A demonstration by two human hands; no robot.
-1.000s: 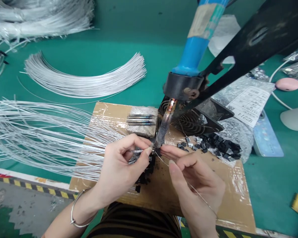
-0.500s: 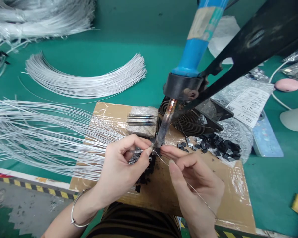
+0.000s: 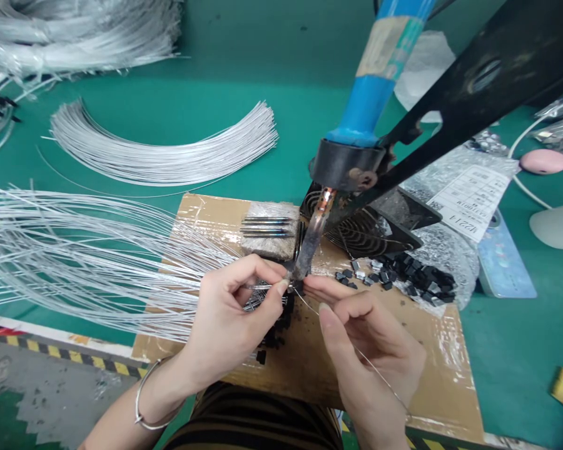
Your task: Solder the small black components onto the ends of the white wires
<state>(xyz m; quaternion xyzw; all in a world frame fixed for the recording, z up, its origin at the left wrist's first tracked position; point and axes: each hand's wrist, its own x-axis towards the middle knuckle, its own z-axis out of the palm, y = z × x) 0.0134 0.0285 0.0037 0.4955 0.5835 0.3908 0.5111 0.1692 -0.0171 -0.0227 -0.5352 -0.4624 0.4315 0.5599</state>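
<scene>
Head view: we had a green counter (image 3: 304,125) taking up most of the scene, with grey floor (image 3: 32,381) past its near left corner. A cardboard sheet (image 3: 431,375) lay along the counter's near edge. Loose white wires (image 3: 94,262) sprawled across the sheet's left edge onto the counter. A black bracket (image 3: 507,56) leaned in from the counter's right, carrying a blue-handled iron (image 3: 356,106), tip down over the middle of the sheet; a curved bundle (image 3: 169,159) of white wire lay beyond the sheet's far edge. Our left hand (image 3: 237,312) and right hand (image 3: 375,337) reached over the sheet's near edge. Smaller: a pale block (image 3: 267,248) bearing metal rods (image 3: 267,229) near the far edge, black pieces (image 3: 415,275) heaped by the right edge. Smallest: the left fingers pinched a slender silvery piece (image 3: 263,286) by the tip; the right thumb and finger gripped a thin wire (image 3: 306,302), leading to the same spot. Actual contact there we couldn't tell. We judged the step as meeting wire and piece at the iron; the next move seemed to call for steady fingertips and a light feed.
</scene>
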